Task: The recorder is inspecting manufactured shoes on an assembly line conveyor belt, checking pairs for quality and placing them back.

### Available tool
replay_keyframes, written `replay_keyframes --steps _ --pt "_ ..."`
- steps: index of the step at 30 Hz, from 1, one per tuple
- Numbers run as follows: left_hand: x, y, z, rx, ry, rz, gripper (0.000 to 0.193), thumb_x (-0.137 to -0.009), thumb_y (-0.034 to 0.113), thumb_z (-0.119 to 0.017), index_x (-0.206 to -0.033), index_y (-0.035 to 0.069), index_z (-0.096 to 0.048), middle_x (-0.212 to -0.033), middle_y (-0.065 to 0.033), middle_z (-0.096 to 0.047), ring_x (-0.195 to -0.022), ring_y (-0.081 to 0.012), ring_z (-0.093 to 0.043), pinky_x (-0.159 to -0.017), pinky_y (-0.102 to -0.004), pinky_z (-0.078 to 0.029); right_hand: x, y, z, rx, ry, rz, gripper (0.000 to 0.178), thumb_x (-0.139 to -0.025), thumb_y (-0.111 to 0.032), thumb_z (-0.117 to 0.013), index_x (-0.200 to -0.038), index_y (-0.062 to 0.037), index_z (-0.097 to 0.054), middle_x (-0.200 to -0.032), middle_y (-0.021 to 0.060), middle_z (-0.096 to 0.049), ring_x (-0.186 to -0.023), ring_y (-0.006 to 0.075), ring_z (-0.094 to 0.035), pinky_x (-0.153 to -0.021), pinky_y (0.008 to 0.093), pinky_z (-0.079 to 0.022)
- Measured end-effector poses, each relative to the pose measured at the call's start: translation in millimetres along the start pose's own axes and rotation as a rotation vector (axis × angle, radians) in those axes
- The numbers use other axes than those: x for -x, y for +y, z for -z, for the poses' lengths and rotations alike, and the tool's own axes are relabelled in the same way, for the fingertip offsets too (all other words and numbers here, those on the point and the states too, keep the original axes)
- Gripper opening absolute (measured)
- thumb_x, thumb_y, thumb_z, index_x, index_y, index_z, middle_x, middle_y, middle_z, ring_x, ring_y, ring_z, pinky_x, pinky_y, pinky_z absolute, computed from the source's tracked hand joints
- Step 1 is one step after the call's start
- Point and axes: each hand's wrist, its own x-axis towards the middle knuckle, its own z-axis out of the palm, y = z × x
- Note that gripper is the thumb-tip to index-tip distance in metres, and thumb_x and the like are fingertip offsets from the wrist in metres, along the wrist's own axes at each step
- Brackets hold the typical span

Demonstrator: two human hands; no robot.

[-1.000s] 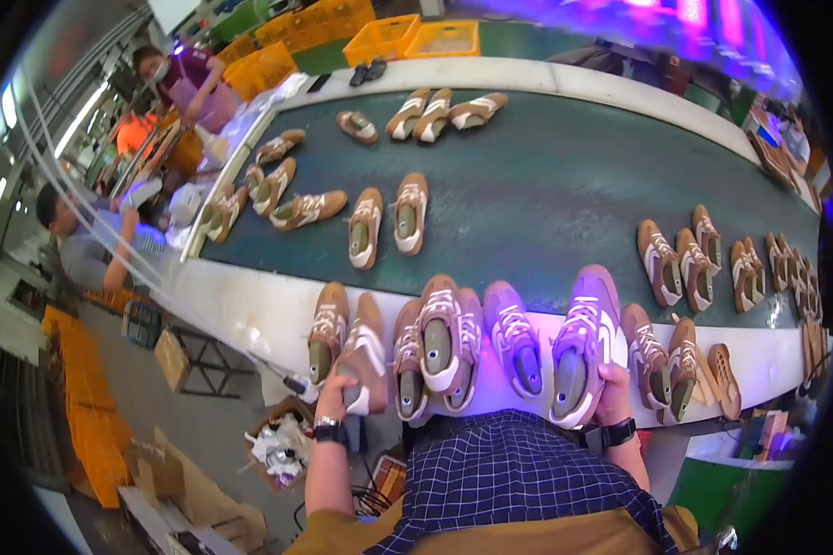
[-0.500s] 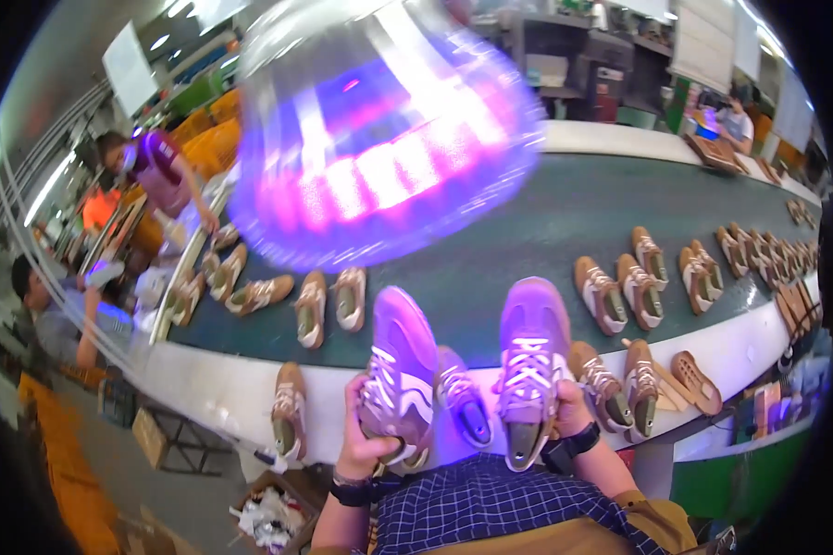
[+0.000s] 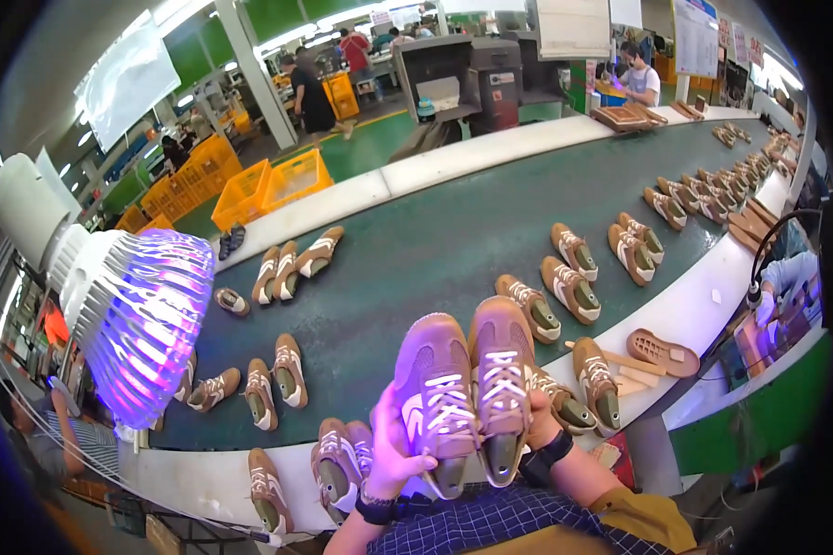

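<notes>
Two brown sneakers with white laces are held side by side, toes pointing away and olive shoe lasts showing in their openings. My left hand (image 3: 396, 453) is closed around the heel end of the left sneaker (image 3: 438, 402). My right hand (image 3: 542, 422) grips the outer side of the right sneaker (image 3: 503, 375), its fingers partly hidden. The two shoes touch along their inner sides. Close by my right hand, another sneaker (image 3: 595, 379) stands on the white ledge. Left of my left hand is a sneaker pair (image 3: 338, 458), partly overlapped.
A lamp (image 3: 153, 324) glowing purple hangs at the left. Shoes stand along the green conveyor belt (image 3: 416, 250). A loose brown sole (image 3: 663, 352) and flat strips (image 3: 625, 370) lie on the right ledge. Yellow crates (image 3: 292, 180) stand beyond the belt; a person (image 3: 640, 79) sits at the far end.
My hands have brought the two sneakers together from apart. The view has swung, so the lamp now appears at the left instead of overhead in the middle.
</notes>
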Motion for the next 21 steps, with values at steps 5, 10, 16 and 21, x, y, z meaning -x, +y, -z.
replay_keyframes --steps 5,10,16,21 --pt "11.8 -21.0 -0.9 0.345 -0.026 0.396 0.104 -0.065 0.032 -0.082 -0.142 0.004 -0.017 -0.136 -0.0109 -0.040 -0.126 -0.0244 -0.040 -0.105 -0.0390 -0.035 10.6 1.2 11.4 -0.083 -0.024 -0.032 0.061 -0.076 -0.036 -0.056 -0.124 -0.0005 -0.047 -0.114 0.0168 -0.059 -0.102 0.0297 -0.059 -0.092 0.0440 -0.047" --pt "9.8 -34.8 20.4 0.596 0.114 0.479 0.068 -0.086 0.018 -0.060 -0.142 0.006 -0.023 -0.137 -0.0106 -0.040 -0.125 -0.0258 -0.042 -0.108 -0.0388 -0.032 4.8 5.0 0.6 0.074 0.231 0.018 0.046 -0.089 -0.031 -0.046 -0.121 0.0023 -0.051 -0.115 0.0144 -0.059 -0.102 0.0238 -0.059 -0.093 0.0373 -0.045" --pt "15.5 -17.9 47.4 0.727 0.294 0.169 0.055 -0.088 0.012 -0.054 -0.138 0.006 -0.032 -0.135 -0.0113 -0.044 -0.126 -0.0290 -0.041 -0.109 -0.0479 -0.029 -13.4 -7.5 -22.4 0.016 0.250 0.140 0.049 -0.084 -0.020 -0.060 -0.127 -0.0016 -0.045 -0.118 0.0118 -0.057 -0.107 0.0239 -0.056 -0.096 0.0406 -0.044" --pt "23.9 -6.1 54.0 0.656 0.502 0.095 0.051 -0.085 0.009 -0.059 -0.132 0.008 -0.040 -0.128 -0.0079 -0.050 -0.120 -0.0264 -0.047 -0.103 -0.0466 -0.038 -10.6 -0.7 -46.1 0.057 0.235 0.128 0.046 -0.086 -0.021 -0.060 -0.125 -0.0036 -0.045 -0.117 0.0110 -0.057 -0.108 0.0223 -0.057 -0.091 0.0410 -0.049"
